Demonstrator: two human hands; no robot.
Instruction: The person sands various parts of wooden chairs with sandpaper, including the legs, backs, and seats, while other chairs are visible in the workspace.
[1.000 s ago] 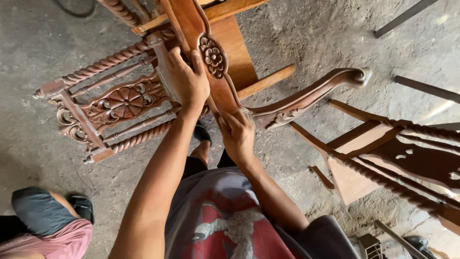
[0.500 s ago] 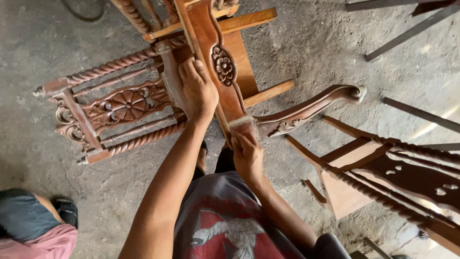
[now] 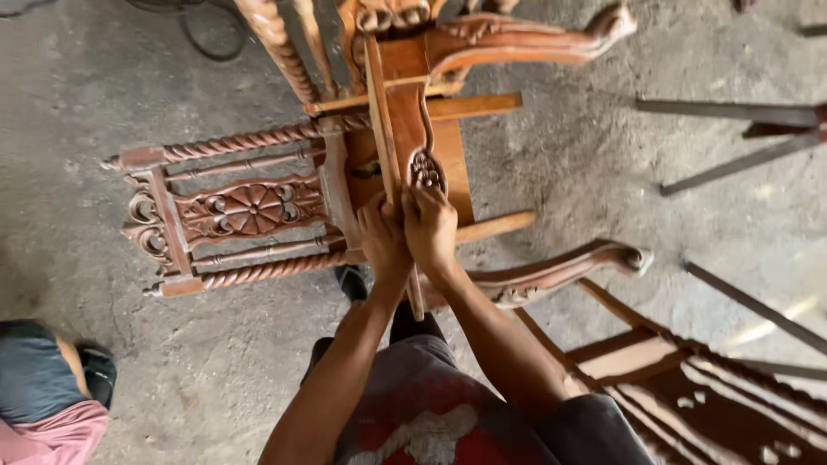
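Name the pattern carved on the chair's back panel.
Flower rosette with scrolls on the back panel, head view.

A carved chair (image 3: 258,207) lies on the concrete floor (image 3: 586,172); another chair frame (image 3: 689,387) lies to its right, a crouching person (image 3: 47,396) at lower left.

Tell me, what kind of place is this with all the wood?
Probably a furniture-making workshop. Both hands, left hand and right hand, grip a reddish-brown carved wooden chair lying on its side on a rough grey concrete floor. More carved brown wooden chair parts lie nearby.
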